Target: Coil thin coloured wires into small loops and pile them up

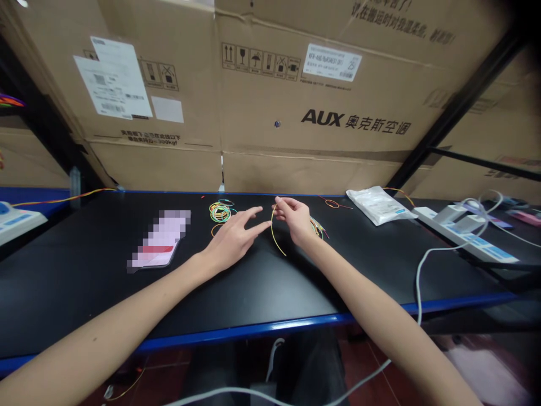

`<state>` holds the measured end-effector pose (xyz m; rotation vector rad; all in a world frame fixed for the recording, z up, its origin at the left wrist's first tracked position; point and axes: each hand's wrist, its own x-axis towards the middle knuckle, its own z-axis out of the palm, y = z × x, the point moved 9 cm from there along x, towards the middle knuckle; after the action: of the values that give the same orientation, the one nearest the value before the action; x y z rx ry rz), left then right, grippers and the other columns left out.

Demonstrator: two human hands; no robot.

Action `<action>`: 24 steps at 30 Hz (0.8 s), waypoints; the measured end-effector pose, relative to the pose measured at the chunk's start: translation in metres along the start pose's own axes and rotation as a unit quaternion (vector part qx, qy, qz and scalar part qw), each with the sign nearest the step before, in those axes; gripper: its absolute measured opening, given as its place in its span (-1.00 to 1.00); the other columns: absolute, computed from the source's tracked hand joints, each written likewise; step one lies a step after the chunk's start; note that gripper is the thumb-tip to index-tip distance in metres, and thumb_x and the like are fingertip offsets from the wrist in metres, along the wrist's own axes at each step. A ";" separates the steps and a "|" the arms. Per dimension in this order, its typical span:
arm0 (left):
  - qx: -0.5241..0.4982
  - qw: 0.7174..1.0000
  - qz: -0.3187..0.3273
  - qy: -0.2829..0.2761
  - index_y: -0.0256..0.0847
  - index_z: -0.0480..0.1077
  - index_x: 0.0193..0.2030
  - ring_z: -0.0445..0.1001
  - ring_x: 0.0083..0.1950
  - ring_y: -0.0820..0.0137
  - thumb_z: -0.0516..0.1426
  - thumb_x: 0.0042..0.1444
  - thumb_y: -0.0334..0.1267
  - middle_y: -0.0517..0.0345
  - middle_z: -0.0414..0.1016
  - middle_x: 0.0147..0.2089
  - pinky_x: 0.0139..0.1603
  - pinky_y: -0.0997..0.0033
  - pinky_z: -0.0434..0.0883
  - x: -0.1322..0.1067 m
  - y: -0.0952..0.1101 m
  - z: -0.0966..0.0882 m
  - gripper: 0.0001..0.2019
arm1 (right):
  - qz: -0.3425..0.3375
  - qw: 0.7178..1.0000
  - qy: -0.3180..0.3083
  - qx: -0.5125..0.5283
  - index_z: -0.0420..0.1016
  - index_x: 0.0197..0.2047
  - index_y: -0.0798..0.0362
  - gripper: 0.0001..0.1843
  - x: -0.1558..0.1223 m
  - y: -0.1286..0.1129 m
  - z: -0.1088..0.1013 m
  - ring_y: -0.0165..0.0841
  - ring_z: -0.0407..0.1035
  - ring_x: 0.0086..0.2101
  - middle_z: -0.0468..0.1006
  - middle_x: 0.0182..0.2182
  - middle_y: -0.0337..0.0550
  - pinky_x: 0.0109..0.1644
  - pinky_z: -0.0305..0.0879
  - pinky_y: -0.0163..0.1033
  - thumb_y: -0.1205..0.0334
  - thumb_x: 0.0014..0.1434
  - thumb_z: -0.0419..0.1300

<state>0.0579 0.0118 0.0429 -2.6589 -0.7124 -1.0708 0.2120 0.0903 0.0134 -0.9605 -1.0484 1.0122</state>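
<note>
Pinching a thin yellow wire [274, 237] at its upper part, the right hand [293, 219] hung over the bench [253, 293] in the head view, to the right of the coil of coloured wires [220, 212]; its fingers were closed on the strand, whose lower end curved free. The left hand [230, 239], between the coil and the yellow wire, looked empty with its fingers spread wide, though whether one tip touched the wire could not be told. Farther right of the coil, a loose wire bundle [320, 226] lay partly hidden behind the right hand; a phone [163, 242] lay left of the coil. The likeliest trouble seemed a slip, since so fine and springy a strand, held at one place, could twist in the pinch. A careless left-hand sweep might also have snagged the coil.
</note>
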 end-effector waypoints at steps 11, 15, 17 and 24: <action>0.007 0.995 0.096 -0.002 -0.22 0.46 -0.04 0.44 -0.07 0.26 0.07 0.23 -0.41 0.05 0.58 -0.14 -0.10 0.19 0.46 0.002 0.025 0.005 -0.78 | 0.023 0.999 0.000 0.024 0.48 -0.42 0.09 -0.60 -0.007 0.007 0.010 -0.48 0.40 -0.48 0.55 -0.47 -0.19 -0.43 0.30 -0.37 -0.09 -0.10 0.36; -0.042 0.997 0.060 0.013 -0.22 0.45 -0.01 0.42 0.00 0.28 0.03 0.20 -0.51 0.01 0.54 -0.15 -0.05 0.20 0.49 0.002 0.012 0.002 -0.71 | 0.054 0.995 0.022 0.078 0.46 -0.46 0.09 -0.61 -0.004 0.011 0.003 -0.51 0.38 -0.47 0.52 -0.48 -0.23 -0.39 0.31 -0.40 -0.06 -0.14 0.40; -0.056 0.997 0.057 0.002 -0.20 0.43 0.04 0.41 0.07 0.28 -0.02 0.16 -0.59 -0.02 0.53 -0.09 0.00 0.18 0.49 0.001 0.009 0.004 -0.61 | 0.055 0.995 0.033 0.082 0.46 -0.47 0.10 -0.61 -0.003 0.011 -0.001 -0.51 0.38 -0.48 0.52 -0.49 -0.22 -0.39 0.31 -0.40 -0.05 -0.15 0.41; -0.090 0.995 0.024 -0.039 -0.15 0.43 0.07 0.34 0.24 0.28 -0.15 0.08 -0.68 -0.02 0.48 0.08 0.12 0.11 0.45 -0.006 0.000 0.017 -0.43 | -0.001 0.999 0.048 0.005 0.47 -0.44 0.11 -0.62 0.000 0.008 -0.007 -0.47 0.39 -0.50 0.52 -0.52 -0.20 -0.39 0.35 -0.34 -0.06 -0.07 0.36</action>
<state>0.0645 0.0154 0.0260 -2.8685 -0.5884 -1.0708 0.2170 0.0915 0.0046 -0.9888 -0.9635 0.9593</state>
